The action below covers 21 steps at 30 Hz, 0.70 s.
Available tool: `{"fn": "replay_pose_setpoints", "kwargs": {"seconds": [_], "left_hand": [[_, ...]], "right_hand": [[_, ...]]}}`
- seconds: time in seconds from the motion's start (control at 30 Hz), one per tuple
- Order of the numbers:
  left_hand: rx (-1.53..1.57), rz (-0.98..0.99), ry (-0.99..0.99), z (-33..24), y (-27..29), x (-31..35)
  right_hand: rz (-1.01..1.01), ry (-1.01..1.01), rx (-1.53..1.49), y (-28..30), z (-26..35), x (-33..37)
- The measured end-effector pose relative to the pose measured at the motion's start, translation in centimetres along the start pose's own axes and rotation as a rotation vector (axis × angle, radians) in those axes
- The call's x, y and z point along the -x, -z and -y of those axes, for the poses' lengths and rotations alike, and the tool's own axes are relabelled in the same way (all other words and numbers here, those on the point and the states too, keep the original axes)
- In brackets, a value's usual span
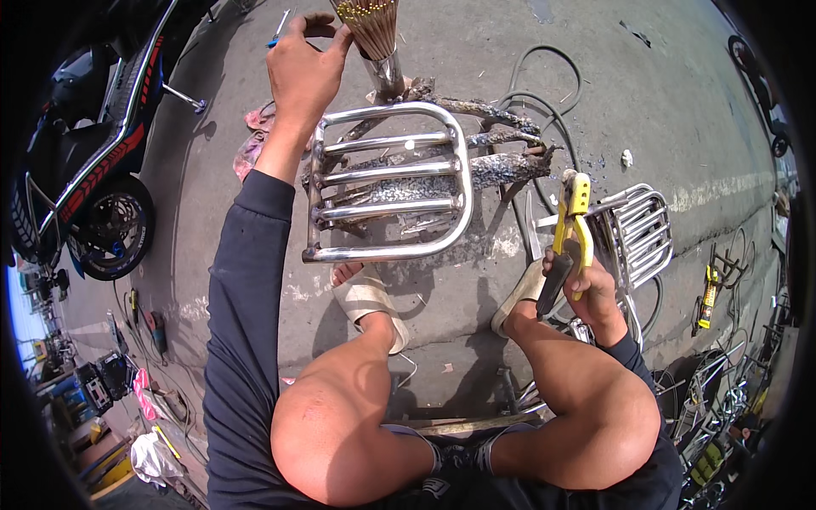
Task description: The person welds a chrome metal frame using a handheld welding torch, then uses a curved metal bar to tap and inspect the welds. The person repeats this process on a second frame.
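At the top, my left hand (308, 72) is beside a bundle of thin copper-brown welding rods (372, 25) standing in a shiny metal tube (385, 75). Its fingers are curled with a gap before the thumb, and the thumb tip meets the bundle's edge. No rod shows in its grasp. My right hand (597, 293), above my right foot, is closed around a welding electrode holder (578, 212) with yellow jaws and lever and a black handle. Between the hands, a curved chrome tube rack (391, 174) with several bars rests over a spatter-crusted metal stand (510, 168).
A second chrome rack (637, 229) lies right of the holder. Dark cable (552, 102) loops across the concrete. A parked motorcycle (102, 204) stands at left, with an angle grinder (156, 330) below it. A yellow packet (707, 297) and tangled metal parts (722, 399) lie at right.
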<state>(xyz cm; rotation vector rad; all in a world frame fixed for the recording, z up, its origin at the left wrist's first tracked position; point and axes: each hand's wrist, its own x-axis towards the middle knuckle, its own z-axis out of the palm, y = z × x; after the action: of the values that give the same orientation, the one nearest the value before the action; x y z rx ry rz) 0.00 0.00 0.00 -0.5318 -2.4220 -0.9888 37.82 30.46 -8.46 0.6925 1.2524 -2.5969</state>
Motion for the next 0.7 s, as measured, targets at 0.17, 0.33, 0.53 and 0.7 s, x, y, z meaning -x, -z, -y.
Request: {"fn": "replay_pose_setpoints", "kwargs": {"seconds": [0.17,0.33,0.53,0.7], "left_hand": [[-0.006,0.029,0.002,-0.2,0.0,-0.2],[-0.047,-0.221,-0.070,-1.3,1.0,-0.7],[0.534,-0.554,-0.564,-5.0,7.9,-3.7],[-0.203,0.226,-0.596,-10.8,6.7,7.2]], "right_hand": [[0.006,0.031,-0.010,-1.0,0.6,0.0],[-0.115,-0.008,0.073,-0.7,0.5,-0.1],[-0.066,0.034,0.059,-0.5,1.1,-0.3],[-0.071,0.038,0.255,-2.3,2.4,-0.5]]}}
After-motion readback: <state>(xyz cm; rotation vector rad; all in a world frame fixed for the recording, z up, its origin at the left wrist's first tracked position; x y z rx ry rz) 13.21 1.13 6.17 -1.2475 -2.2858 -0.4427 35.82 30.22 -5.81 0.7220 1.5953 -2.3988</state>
